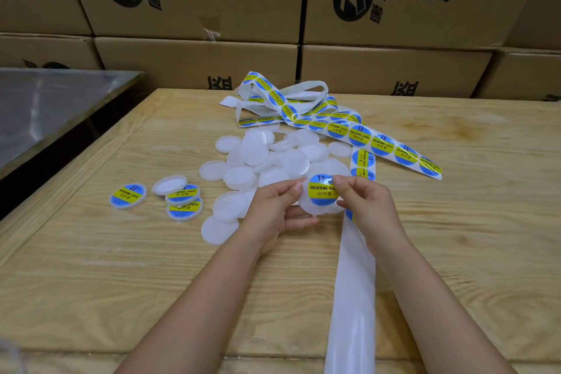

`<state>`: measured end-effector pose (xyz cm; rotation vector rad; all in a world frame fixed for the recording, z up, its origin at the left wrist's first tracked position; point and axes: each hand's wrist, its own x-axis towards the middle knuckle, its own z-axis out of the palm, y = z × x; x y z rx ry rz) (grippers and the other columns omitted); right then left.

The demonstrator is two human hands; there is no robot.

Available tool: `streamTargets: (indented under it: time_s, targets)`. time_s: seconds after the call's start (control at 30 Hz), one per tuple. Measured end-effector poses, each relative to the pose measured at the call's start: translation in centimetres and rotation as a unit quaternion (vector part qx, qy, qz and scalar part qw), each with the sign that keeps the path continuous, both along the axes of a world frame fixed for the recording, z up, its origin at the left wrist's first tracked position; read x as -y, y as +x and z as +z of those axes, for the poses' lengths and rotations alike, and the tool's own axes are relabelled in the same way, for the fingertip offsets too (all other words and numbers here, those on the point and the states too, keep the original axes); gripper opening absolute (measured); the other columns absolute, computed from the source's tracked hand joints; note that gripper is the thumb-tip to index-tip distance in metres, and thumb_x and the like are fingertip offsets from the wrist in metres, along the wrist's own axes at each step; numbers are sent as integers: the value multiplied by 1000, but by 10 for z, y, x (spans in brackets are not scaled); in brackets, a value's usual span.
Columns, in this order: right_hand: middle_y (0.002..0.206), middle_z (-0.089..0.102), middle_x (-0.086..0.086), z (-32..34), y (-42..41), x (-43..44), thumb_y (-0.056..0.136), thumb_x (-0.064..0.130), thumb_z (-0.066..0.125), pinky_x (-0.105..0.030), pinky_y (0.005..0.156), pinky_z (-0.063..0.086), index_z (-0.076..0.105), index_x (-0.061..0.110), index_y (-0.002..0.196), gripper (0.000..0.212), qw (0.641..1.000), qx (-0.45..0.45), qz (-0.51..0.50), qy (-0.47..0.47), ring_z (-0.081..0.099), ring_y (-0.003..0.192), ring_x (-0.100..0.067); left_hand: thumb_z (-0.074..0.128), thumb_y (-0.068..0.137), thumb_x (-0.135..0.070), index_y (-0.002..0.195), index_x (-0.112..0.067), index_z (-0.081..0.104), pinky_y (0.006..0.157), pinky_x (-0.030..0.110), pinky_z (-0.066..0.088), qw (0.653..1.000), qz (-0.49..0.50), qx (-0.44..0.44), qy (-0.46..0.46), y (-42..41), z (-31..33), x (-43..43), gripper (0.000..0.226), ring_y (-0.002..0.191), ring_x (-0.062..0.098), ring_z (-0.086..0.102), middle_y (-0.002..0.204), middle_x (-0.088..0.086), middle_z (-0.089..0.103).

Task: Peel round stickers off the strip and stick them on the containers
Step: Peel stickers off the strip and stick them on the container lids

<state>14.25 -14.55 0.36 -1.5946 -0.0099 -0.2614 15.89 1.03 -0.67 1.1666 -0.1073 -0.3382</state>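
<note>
Head view; faces forward and down, near table (pixel 91 267).

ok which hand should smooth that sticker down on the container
Probably the right hand: its fingertips pinch the edge of the sticker, which lies over the container, while the left hand is busy gripping the container from its left side.

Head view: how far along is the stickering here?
Done: three labelled containers at left. In hand: the left hand holds a white container while the right hand pinches a sticker onto it. Remaining: a pile of plain containers and a long sticker strip.
</note>
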Motion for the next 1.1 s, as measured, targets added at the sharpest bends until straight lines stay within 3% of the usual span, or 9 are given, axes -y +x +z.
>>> streamTargets:
  time_s: [0.17,0.3,0.53,0.67,0.83,1.1]
  targets:
    - [71,68,1,-4,3,0,88,20,64,-23,68,45,70,16,65,24,999,-9,-20,-27,56,66,-5,47,96,-14,115,-4,61,64,33,59,1000,-6,-6,-10,0,-2,2,26,80,28,71,93,12,72]
    - [52,54,12,-9,4,0,88,23,65,-12,56,38,64,5,64,30,997,3,-39,-74,46,54,-1,46,96,-14,109,-6,63,64,34,59,1000,-12,-13,-17,1,-2,3,23,79,27,71,92,11,72]
    - [51,54,11,-9,4,2,86,26,66,-24,61,40,59,19,55,33,990,1,-53,-129,47,56,-6,47,95,-17,107,-9,65,64,34,59,1000,-13,-8,-17,2,-3,3,22,82,29,71,94,12,72]
    - [57,58,2,-7,3,0,86,27,66,-30,66,43,60,16,58,31,989,-4,-57,-134,50,61,-11,48,95,-18,107,-10,65,65,34,59,1000,-15,1,-13,1,-4,3,22,82,29,71,95,11,72]
    - [64,64,-3,-7,2,0,87,27,66,-34,69,46,63,14,62,28,988,-7,-62,-143,55,64,-12,55,89,-20,108,-6,65,66,35,59,1000,-18,9,-16,0,-3,3,25,84,31,70,98,14,71]
    - [52,58,9,-7,2,0,87,28,66,-28,63,43,60,21,57,31,985,-10,-72,-154,52,56,-7,52,93,-14,108,-5,64,64,33,59,1000,-15,4,-16,0,-3,4,21,81,29,71,95,13,72]
